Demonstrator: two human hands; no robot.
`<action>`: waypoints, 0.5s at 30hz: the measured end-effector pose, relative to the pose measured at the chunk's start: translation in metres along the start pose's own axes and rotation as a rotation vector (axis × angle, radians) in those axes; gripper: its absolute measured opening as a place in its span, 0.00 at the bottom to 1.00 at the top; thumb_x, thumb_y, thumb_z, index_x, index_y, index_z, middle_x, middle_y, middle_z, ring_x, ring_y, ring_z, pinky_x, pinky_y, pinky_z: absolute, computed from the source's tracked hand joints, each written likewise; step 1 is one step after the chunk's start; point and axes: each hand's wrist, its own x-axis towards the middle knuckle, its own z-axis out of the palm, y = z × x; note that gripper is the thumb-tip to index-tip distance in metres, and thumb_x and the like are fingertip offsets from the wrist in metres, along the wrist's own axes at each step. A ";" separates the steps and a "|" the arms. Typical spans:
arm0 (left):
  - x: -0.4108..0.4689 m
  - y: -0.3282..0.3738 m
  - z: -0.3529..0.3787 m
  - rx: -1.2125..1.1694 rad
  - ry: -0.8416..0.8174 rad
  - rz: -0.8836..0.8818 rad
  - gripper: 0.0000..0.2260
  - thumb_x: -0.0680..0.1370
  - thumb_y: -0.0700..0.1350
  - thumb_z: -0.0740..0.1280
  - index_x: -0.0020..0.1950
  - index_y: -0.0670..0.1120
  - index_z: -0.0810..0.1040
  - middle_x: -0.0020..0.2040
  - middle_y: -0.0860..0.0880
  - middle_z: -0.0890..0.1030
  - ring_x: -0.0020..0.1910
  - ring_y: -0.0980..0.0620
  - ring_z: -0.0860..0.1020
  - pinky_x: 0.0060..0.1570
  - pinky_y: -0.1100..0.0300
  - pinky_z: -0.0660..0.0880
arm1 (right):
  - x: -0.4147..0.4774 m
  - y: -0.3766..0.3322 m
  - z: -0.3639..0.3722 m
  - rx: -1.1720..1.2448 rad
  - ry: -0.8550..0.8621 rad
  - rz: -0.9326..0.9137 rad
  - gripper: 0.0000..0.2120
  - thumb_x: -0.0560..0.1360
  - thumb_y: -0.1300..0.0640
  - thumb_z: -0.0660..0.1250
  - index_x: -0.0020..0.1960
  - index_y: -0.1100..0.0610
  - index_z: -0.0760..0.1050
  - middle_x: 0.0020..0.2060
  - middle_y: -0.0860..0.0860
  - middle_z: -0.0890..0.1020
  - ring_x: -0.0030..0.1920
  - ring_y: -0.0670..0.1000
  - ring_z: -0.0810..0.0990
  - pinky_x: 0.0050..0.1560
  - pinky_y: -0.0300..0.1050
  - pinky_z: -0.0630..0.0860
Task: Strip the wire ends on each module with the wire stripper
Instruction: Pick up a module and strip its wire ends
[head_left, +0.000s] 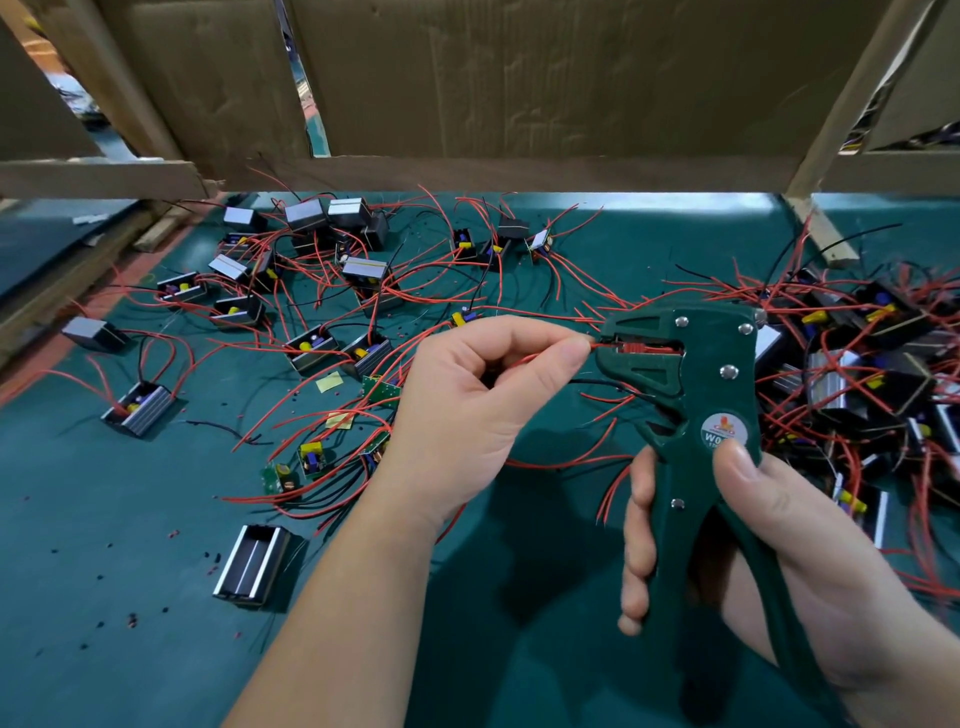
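My right hand (748, 525) grips the handles of a dark green wire stripper (691, 395), held upright above the green mat. My left hand (483, 400) pinches a red wire (597, 344) between thumb and forefinger, with the wire's end inside the stripper's jaws (641, 348). A black wire (608, 383) runs from the same hand below the jaws. Several modules with red and black leads (311, 348) lie scattered on the mat to the left. A denser heap of modules (857, 353) lies to the right, behind the stripper.
An open metal module casing (254, 564) lies near my left forearm. Bits of stripped insulation (132, 618) dot the green mat (104, 493). Cardboard panels (519, 78) and wooden frame bars (98, 176) close off the back of the bench.
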 end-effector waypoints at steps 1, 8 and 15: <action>0.000 -0.001 0.000 0.010 -0.005 0.006 0.02 0.71 0.43 0.71 0.38 0.48 0.83 0.30 0.54 0.76 0.31 0.58 0.67 0.33 0.71 0.66 | -0.001 0.002 -0.003 -0.010 -0.006 -0.007 0.29 0.58 0.38 0.79 0.41 0.62 0.77 0.31 0.65 0.75 0.29 0.61 0.77 0.33 0.57 0.77; 0.002 -0.009 0.000 0.009 -0.121 -0.181 0.12 0.72 0.43 0.63 0.55 0.51 0.72 0.31 0.55 0.72 0.35 0.55 0.73 0.39 0.66 0.70 | 0.006 0.003 0.001 -0.026 0.268 -0.078 0.33 0.49 0.30 0.77 0.34 0.57 0.73 0.25 0.56 0.71 0.20 0.56 0.69 0.23 0.46 0.71; 0.000 -0.013 0.000 0.148 -0.124 -0.236 0.13 0.74 0.38 0.61 0.54 0.53 0.72 0.32 0.57 0.71 0.34 0.59 0.72 0.33 0.70 0.67 | 0.008 -0.001 0.000 0.004 0.323 -0.165 0.23 0.57 0.35 0.73 0.35 0.55 0.78 0.28 0.58 0.75 0.25 0.57 0.75 0.25 0.50 0.75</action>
